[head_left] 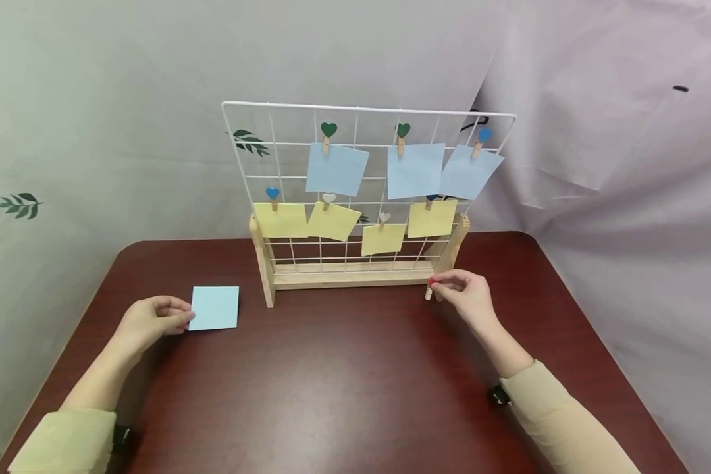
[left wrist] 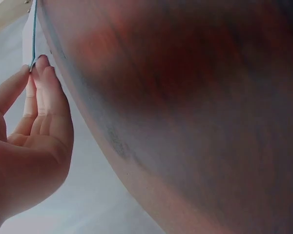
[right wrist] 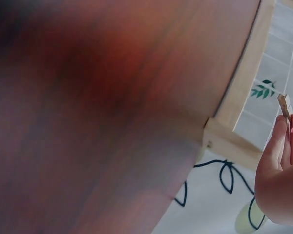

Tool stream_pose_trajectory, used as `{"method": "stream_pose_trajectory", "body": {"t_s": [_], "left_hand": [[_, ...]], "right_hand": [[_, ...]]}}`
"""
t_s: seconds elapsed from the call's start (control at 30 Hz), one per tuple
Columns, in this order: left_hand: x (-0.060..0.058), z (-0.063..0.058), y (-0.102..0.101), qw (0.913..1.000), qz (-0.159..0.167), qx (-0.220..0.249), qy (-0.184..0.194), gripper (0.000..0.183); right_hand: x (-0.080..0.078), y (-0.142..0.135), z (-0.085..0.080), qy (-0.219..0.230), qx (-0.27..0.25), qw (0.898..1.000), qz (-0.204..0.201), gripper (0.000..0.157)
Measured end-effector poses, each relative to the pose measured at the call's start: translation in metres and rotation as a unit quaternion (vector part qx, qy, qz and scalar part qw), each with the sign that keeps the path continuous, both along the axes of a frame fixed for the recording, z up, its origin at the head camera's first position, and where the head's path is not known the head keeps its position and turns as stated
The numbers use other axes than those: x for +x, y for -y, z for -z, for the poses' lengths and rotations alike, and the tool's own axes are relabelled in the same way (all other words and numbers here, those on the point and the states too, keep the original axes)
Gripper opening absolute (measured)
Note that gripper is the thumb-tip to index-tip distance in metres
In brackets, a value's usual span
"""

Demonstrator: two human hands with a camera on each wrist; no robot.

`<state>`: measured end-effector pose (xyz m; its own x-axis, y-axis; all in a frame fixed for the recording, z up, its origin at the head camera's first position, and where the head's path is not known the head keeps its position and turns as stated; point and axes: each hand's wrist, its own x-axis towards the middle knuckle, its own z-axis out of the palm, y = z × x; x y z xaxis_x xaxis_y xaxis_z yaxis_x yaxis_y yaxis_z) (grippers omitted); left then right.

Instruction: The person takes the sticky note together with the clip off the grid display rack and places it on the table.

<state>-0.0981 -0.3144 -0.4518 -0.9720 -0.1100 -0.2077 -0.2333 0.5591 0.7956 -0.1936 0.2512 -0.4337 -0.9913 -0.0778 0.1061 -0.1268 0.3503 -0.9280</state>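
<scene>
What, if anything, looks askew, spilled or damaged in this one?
The rightmost blue note and the second yellow note from the left hang tilted on the wire grid, unlike the nearly level leftmost yellow note. Nothing looks spilled or torn; the blue note in the left hand looks intact.

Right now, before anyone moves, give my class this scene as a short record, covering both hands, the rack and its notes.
Left hand: pinches a loose blue note by its edge
Right hand: pinches a red-topped clothespin
Rack: white wire grid on a wooden stand
Upper notes: three, blue, clipped
Lower notes: four, yellow, clipped
</scene>
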Motion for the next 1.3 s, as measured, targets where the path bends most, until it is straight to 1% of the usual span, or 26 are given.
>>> {"method": "stream_pose_trajectory", "body": {"t_s": [0.17, 0.37, 0.53, 0.67, 0.8, 0.97, 1.1, 1.2, 1.3], "left_hand": [[0.0, 0.0, 0.001, 0.9999, 0.007, 0.0, 0.009, 0.034], [0.0, 0.0, 0.002, 0.9997, 0.013, -0.015, 0.016, 0.035], [0.001, 0.001, 0.004, 0.9992, 0.014, -0.029, 0.024, 0.036], [0.0, 0.001, 0.005, 0.9988, 0.013, -0.034, 0.031, 0.036], [-0.001, 0.002, 0.007, 0.9988, 0.013, -0.032, 0.034, 0.036], [-0.003, 0.004, 0.01, 0.9989, 0.015, -0.022, 0.039, 0.035], [-0.004, 0.004, 0.012, 0.9987, 0.018, -0.015, 0.044, 0.035], [-0.004, 0.003, 0.013, 0.9986, 0.017, -0.02, 0.045, 0.036], [-0.005, 0.003, 0.016, 0.9984, 0.013, -0.031, 0.046, 0.036]], "right_hand": [[0.0, -0.012, 0.002, -0.002, 0.034, 0.999, 0.006, 0.02], [0.002, -0.027, 0.005, 0.003, 0.084, 0.996, 0.01, 0.02], [-0.001, -0.039, 0.008, 0.004, 0.113, 0.994, 0.005, 0.019], [-0.004, -0.048, 0.01, 0.018, 0.136, 0.99, 0.007, 0.018], [-0.008, -0.055, 0.011, 0.038, 0.13, 0.991, 0.005, 0.021], [-0.013, -0.065, 0.013, 0.068, 0.089, 0.994, -0.009, 0.027], [-0.017, -0.072, 0.015, 0.096, 0.061, 0.993, -0.019, 0.031], [-0.02, -0.076, 0.016, 0.104, 0.06, 0.993, -0.017, 0.033], [-0.023, -0.078, 0.017, 0.104, 0.073, 0.992, -0.013, 0.033]]}}
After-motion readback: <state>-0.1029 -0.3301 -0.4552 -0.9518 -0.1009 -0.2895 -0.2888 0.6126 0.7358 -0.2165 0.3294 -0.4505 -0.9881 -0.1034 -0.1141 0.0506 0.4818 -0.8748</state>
